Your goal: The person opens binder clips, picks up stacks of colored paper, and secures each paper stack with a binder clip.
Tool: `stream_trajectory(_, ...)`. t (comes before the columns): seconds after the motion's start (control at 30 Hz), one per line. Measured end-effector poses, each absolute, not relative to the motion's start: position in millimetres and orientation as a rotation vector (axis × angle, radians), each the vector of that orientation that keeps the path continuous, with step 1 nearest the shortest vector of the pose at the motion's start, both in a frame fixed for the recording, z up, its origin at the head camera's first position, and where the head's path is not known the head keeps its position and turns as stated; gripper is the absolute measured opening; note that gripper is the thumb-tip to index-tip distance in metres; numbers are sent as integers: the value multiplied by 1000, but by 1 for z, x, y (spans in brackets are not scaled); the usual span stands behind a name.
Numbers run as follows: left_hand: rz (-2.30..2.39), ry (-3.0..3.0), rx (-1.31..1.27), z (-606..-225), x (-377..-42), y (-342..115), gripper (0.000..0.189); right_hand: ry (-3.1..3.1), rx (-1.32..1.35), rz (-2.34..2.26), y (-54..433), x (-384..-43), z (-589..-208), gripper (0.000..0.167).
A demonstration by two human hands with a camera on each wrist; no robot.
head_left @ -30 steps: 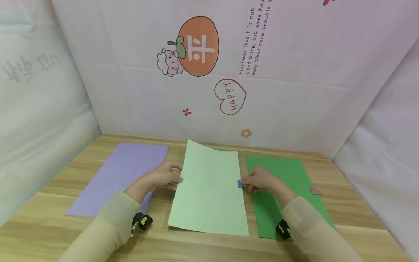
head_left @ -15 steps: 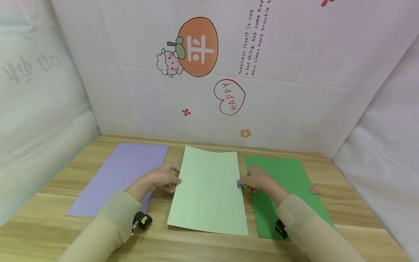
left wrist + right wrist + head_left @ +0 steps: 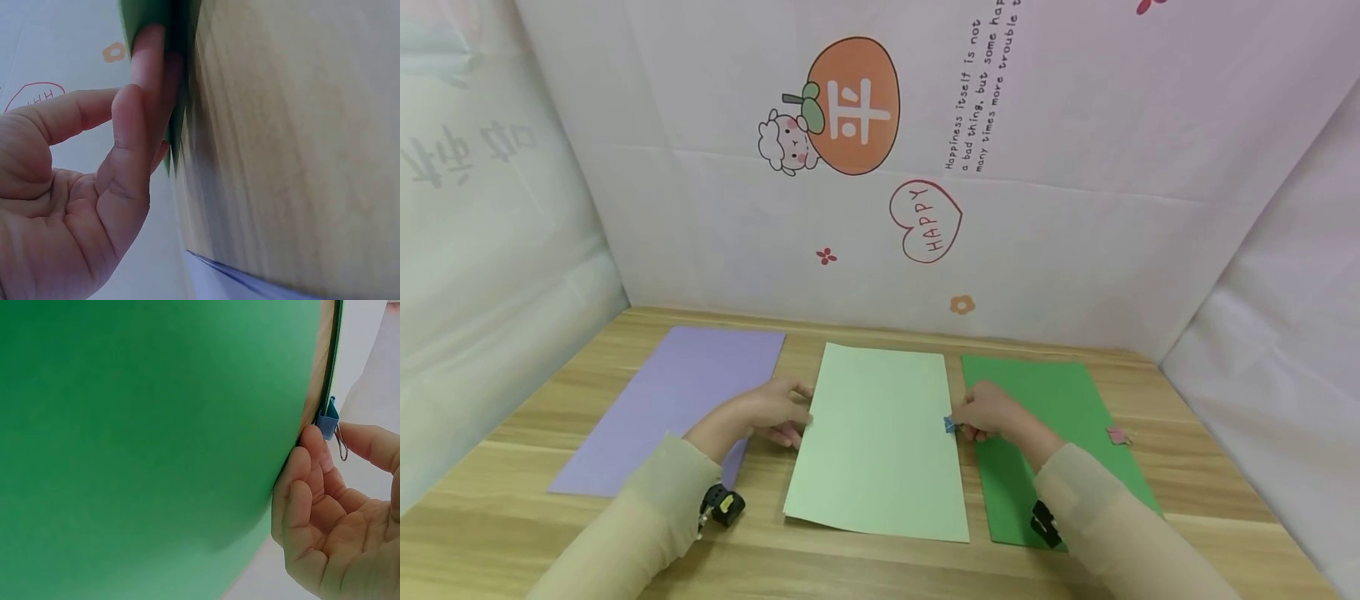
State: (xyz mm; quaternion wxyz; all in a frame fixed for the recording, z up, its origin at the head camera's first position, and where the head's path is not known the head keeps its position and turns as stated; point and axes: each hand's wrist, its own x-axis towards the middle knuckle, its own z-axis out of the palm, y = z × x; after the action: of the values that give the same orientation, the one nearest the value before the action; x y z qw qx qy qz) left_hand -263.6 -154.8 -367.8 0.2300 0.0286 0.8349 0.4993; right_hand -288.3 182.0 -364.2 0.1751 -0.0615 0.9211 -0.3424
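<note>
In the head view a light green paper (image 3: 880, 442) lies in the middle of the table, its near left corner slightly lifted. My left hand (image 3: 772, 410) holds its left edge, thumb at the edge and some fingers underneath. The left wrist view has that hand (image 3: 94, 169) with fingertips partly hidden against the green sheet (image 3: 144, 19). A blue binder clip (image 3: 950, 424) sits on the paper's right edge. My right hand (image 3: 992, 410) pinches this clip. Up close in the right wrist view, the thumb meets the wire handle of the binder clip (image 3: 327, 424), fingers below.
Purple paper (image 3: 677, 400) lies to the left. A dark green sheet (image 3: 1045, 433) lies under my right forearm, with a pink binder clip (image 3: 1119, 436) on its right edge. White printed cloth (image 3: 1075, 250) walls in the wooden table (image 3: 850, 567).
The light green paper's far edge has come down and the sheet now looks flatter. My right forearm has shifted slightly; both hands stay at the paper's edges.
</note>
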Motion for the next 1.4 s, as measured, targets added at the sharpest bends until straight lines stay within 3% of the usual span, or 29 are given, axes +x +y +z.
stream_trajectory(0.53, 1312, 2486, 194, -358, -257, -168, 34, 2559, -212, -1035, 186, -288, -362, 21)
stream_trajectory(0.9, 771, 3005, 367, -350, -248, -196, 26, 2648, -270, -942, 199, -288, -328, 32)
stream_trajectory(1.2, 465, 3066, 578, -344, -234, -217, 46, 2701, -363, -963, 217, -273, -303, 35)
stream_trajectory(1.4, 382, 2969, 491, -353, -228, -232, 93, 2752, -386, -904, 233, -262, -293, 34)
